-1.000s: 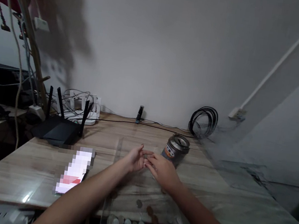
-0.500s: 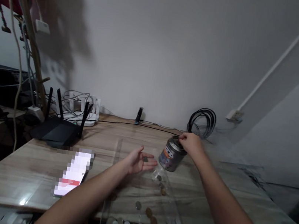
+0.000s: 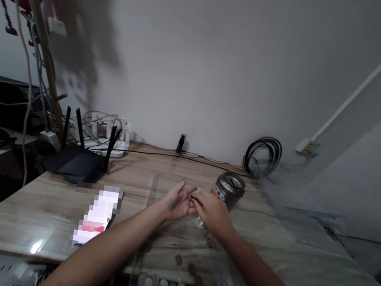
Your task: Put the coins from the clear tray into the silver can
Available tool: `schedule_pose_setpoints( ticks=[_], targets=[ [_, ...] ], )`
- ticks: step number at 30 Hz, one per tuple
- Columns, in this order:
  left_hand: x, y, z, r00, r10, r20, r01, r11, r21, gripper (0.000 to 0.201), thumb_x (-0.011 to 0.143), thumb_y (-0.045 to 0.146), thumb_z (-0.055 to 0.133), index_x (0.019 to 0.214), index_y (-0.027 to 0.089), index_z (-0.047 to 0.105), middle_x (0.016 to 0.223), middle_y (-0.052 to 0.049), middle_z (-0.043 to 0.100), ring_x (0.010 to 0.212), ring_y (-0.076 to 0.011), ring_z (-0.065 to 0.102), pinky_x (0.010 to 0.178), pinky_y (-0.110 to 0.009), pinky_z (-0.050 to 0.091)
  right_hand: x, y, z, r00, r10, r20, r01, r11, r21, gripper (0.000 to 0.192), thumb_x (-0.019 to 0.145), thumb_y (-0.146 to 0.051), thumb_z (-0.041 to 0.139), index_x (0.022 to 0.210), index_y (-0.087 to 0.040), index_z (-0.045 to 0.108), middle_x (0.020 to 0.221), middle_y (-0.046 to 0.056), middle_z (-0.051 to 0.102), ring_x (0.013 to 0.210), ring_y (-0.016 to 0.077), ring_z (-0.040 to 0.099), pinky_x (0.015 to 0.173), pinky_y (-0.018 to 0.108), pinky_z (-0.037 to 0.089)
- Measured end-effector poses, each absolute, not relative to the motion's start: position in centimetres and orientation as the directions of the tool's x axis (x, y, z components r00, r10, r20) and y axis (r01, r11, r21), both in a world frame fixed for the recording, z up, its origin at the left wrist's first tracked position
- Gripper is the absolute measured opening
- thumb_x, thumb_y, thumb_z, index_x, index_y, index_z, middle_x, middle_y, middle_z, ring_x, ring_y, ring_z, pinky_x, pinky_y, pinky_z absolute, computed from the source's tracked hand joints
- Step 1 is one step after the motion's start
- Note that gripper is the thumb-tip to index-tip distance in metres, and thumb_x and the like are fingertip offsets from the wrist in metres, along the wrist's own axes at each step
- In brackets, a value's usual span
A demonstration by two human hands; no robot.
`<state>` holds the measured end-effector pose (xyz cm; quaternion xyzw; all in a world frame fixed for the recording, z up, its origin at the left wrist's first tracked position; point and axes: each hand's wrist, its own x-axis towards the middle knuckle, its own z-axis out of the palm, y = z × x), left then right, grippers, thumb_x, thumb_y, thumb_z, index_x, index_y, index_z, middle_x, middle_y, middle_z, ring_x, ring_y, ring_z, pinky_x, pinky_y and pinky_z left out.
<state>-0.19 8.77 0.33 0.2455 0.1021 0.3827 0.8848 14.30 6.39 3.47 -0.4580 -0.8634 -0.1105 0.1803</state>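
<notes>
Tin can upright, slotted lid upward.

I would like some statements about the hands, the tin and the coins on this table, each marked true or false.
1. The right hand and the left hand meet at the fingertips above the table. True.
2. The right hand grips the tin can. False: the can stands free just behind that hand.
3. Coins lie in a row at the near edge of a clear tray. True.
4. The black router stands to the right of the can. False: it is far to the left.
5. A coil of black cable lies by the wall behind the can. True.
</notes>
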Motion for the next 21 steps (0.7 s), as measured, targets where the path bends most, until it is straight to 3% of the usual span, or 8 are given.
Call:
schedule_pose_setpoints(
  ticks=[2, 4, 6, 9, 14, 17, 19, 21],
  targets=[
    [-0.2, 8.6, 0.4, 0.707, 0.707, -0.002, -0.582, 0.584, 0.565, 0.050, 0.086, 0.051, 0.033, 0.119, 0.016, 0.045, 0.098, -0.011, 0.060, 0.088, -0.0184, 0.057, 0.080, -0.034, 0.040, 16.3, 8.0, 5.2, -0.346, 0.788, 0.510, 0.906, 0.421, -0.035, 0.030, 0.087, -0.031, 0.037, 0.080, -0.020, 0.064, 0.080, 0.005, 0.064, 0.074, 0.0148, 0.056, 0.062, 0.024, 0.036],
    [-0.3, 8.7, 0.4, 0.704, 0.708, -0.050, -0.518, 0.561, 0.645, 0.048, 0.086, 0.049, 0.037, 0.121, 0.017, 0.045, 0.108, -0.013, 0.057, 0.096, -0.0214, 0.056, 0.081, -0.038, 0.041, 19.1, 10.4, 7.4, -0.063, 0.822, 0.565, 0.975, 0.173, -0.143, 0.030, 0.083, -0.036, 0.041, 0.080, -0.020, 0.066, 0.080, 0.005, 0.066, 0.070, 0.0155, 0.056, 0.057, 0.024, 0.034],
    [-0.3, 9.0, 0.2, 0.658, 0.747, -0.092, -0.483, 0.513, 0.710, 0.045, 0.085, 0.046, 0.039, 0.115, 0.015, 0.051, 0.107, -0.014, 0.058, 0.093, -0.0213, 0.057, 0.078, -0.037, 0.042, 21.7, 12.9, 9.0, 0.111, 0.877, 0.468, 0.985, -0.034, -0.171, 0.026, 0.076, -0.036, 0.048, 0.073, -0.019, 0.067, 0.074, 0.006, 0.066, 0.066, 0.0161, 0.056, 0.053, 0.024, 0.032],
    [-0.4, 9.7, -0.1, 0.559, 0.819, -0.129, -0.482, 0.448, 0.753, 0.040, 0.083, 0.043, 0.039, 0.101, 0.012, 0.059, 0.102, -0.012, 0.061, 0.084, -0.0181, 0.059, 0.071, -0.030, 0.045, 23.6, 15.6, 9.3, 0.154, 0.933, 0.326, 0.984, -0.114, -0.140, 0.022, 0.069, -0.033, 0.051, 0.066, -0.018, 0.067, 0.070, 0.006, 0.066, 0.063, 0.0160, 0.056, 0.051, 0.024, 0.031],
    [-0.3, 9.9, -0.2, 0.398, 0.900, -0.176, -0.397, 0.342, 0.852, 0.029, 0.077, 0.035, 0.046, 0.090, 0.013, 0.060, 0.096, -0.009, 0.063, 0.076, -0.0134, 0.058, 0.064, -0.023, 0.043, 22.9, 15.6, 8.9, 0.206, 0.921, 0.332, 0.978, -0.187, -0.088, 0.022, 0.070, -0.034, 0.052, 0.073, -0.020, 0.068, 0.078, 0.009, 0.067, 0.067, 0.0187, 0.058, 0.055, 0.026, 0.034],
    [-0.2, 9.7, -0.2, 0.332, 0.934, -0.136, -0.275, 0.233, 0.933, 0.025, 0.073, 0.032, 0.049, 0.088, 0.014, 0.060, 0.095, -0.008, 0.063, 0.073, -0.0120, 0.057, 0.061, -0.021, 0.042, 21.6, 13.2, 9.2, 0.134, 0.898, 0.419, 0.991, -0.119, -0.062, 0.028, 0.076, -0.037, 0.049, 0.084, -0.018, 0.068, 0.085, 0.011, 0.066, 0.073, 0.0202, 0.058, 0.057, 0.027, 0.035],
    [0.0, 9.9, -0.5, 0.297, 0.947, -0.126, -0.125, 0.169, 0.978, 0.020, 0.072, 0.026, 0.047, 0.083, 0.014, 0.060, 0.089, -0.006, 0.063, 0.066, -0.0104, 0.055, 0.058, -0.021, 0.041, 20.4, 11.2, 8.4, -0.053, 0.891, 0.450, 0.998, 0.065, -0.012, 0.029, 0.082, -0.034, 0.043, 0.092, -0.020, 0.067, 0.091, 0.008, 0.066, 0.078, 0.0192, 0.057, 0.060, 0.027, 0.035],
    [0.1, 10.2, -0.9, 0.253, 0.965, -0.074, 0.066, 0.059, 0.996, 0.016, 0.070, 0.017, 0.046, 0.076, 0.013, 0.060, 0.078, -0.005, 0.062, 0.061, -0.0091, 0.052, 0.057, -0.021, 0.040, 19.3, 9.3, 6.2, -0.325, 0.901, 0.286, 0.946, 0.313, 0.089, 0.023, 0.081, -0.028, 0.046, 0.089, -0.023, 0.067, 0.091, 0.006, 0.066, 0.082, 0.0191, 0.057, 0.064, 0.027, 0.036]
  ],
)
